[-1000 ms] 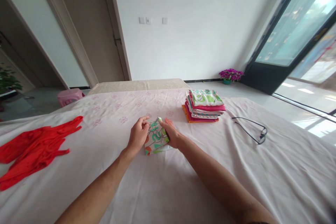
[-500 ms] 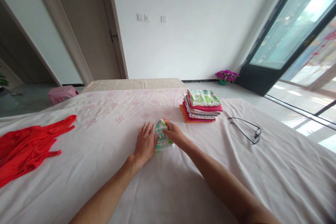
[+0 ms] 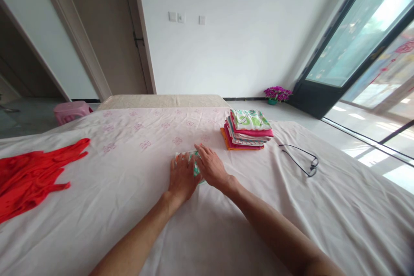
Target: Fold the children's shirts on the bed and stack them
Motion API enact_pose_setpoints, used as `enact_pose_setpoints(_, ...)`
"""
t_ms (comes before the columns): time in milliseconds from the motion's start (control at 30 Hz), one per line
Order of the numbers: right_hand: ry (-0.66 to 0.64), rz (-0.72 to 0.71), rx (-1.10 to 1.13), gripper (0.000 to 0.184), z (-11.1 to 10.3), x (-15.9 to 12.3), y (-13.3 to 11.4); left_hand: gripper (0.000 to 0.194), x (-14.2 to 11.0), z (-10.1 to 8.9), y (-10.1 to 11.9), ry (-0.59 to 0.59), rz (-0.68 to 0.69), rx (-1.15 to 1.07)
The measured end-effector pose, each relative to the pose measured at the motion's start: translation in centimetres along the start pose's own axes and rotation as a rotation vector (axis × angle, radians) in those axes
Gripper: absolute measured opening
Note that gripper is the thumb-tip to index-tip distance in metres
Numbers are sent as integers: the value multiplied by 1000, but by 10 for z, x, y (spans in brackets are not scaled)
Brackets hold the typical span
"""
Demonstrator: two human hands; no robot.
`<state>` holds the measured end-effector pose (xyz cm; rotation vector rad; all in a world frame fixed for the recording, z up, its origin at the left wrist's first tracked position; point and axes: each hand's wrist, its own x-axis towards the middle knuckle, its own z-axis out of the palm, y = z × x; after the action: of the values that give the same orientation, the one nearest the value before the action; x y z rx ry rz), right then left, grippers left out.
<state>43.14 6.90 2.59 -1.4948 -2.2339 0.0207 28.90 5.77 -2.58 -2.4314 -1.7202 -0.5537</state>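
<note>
A folded piece of cloth [image 3: 196, 168], white with a green leafy print, lies flat on the pale bedsheet [image 3: 145, 198]. Most of it is covered by my hands. My left hand [image 3: 184, 176] rests palm down on its left part, fingers spread. Across its right part lies my right hand [image 3: 211, 164], fingers stretched out and pointing up and left. The thumbs nearly meet over the cloth. Beyond my right hand stands a neat stack of folded cloths [image 3: 247, 131] in pink, orange, white and green, with a similar green print on top.
A red garment [image 3: 35, 172] is spread at the left. Black-framed glasses [image 3: 302, 159] lie on the sheet at the right. Farther off are a pink plastic stool [image 3: 73, 111], purple flowers in a pot [image 3: 276, 94] and a glass door [image 3: 343, 51].
My right hand has let go of the cloth's far edge and flattened onto it. My left hand has moved onto the cloth from its left side, and more of the cloth is covered.
</note>
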Motion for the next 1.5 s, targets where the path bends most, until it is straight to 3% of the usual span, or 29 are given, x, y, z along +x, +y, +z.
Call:
enact_pose_setpoints(100, -68, -109, -6, 50, 23, -5, 6, 66, -2, -2, -1, -62, -22, -15)
enact_pose_setpoints(200, -122, -117, -44, 53, 37, -12, 23, 79, -5, -2, -4, -108, -42, -39)
enact_pose_setpoints(367, -190, -156, -65, 55, 30, -19, 47, 94, -14, -2, -15, -134, 18, -92)
enact_pose_setpoints(533, -249, -90, 70, 54, 14, -17, 67, 73, -24, -2, -46, -44, 76, -246)
enact_pose_setpoints(633, -145, 70, 173, 56, 5, -10, 73, 56, -26, -4, -63, 63, -54, -339)
enact_pose_setpoints(700, -77, 129, 180, 59, 1, -2, 67, 51, -27, -7, -66, 131, -72, -363)
enact_pose_setpoints(800, -57, 62, 125, 59, 1, 5, 44, 49, -30, -9, -59, 171, 92, -356)
enact_pose_setpoints(933, -99, -98, 26, 56, 20, 2, 18, 54, -40, -5, -46, 130, 275, -259)
enact_pose_setpoints(1133, -154, -167, 28, 52, 39, -6, 30, 59, -48, -5, -44, 78, 340, -100)
enact_pose_setpoints(1233, -88, -75, 82, 47, 28, -6, 44, 47, -45, -17, -41, 115, 333, -96)
enact_pose_setpoints(1333, -9, 105, 76, 39, 8, -11, 54, 34, -38, -32, -26, 109, 342, -177)
enact_pose_setpoints(1500, -102, 347, 1, 24, -23, -35, 61, 29, -18, -44, 19, -10, 243, -279)
